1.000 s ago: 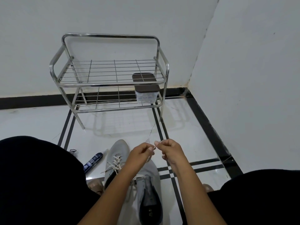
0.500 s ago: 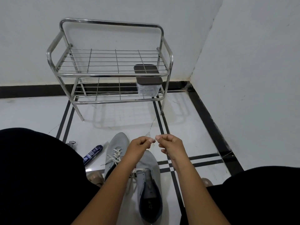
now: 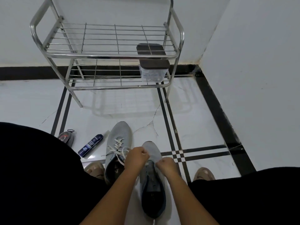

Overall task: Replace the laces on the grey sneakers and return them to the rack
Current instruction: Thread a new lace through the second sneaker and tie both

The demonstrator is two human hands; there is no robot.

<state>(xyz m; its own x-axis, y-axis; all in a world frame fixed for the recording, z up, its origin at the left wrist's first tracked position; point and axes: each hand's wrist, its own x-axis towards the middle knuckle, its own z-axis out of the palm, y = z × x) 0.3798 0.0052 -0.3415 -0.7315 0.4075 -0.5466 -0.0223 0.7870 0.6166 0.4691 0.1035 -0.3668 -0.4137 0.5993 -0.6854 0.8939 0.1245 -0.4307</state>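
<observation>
On the near floor, both hands had dropped from chest height to the unlaced right sneaker (image 3: 152,179). The left hand (image 3: 137,157) and right hand (image 3: 165,164) were curled, apparently pinching a lace; threading looked about to begin. The left sneaker (image 3: 117,148) was already laced, and the rack (image 3: 103,56) stood beyond.

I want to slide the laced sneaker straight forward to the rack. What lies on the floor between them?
In the head view, nothing: only bare white tile, with a thin crack, separates the laced sneaker from the rack.

Both forearms reach forward, left grip (image 3: 136,157) and right grip (image 3: 165,164) curled into fists, near together.
</observation>
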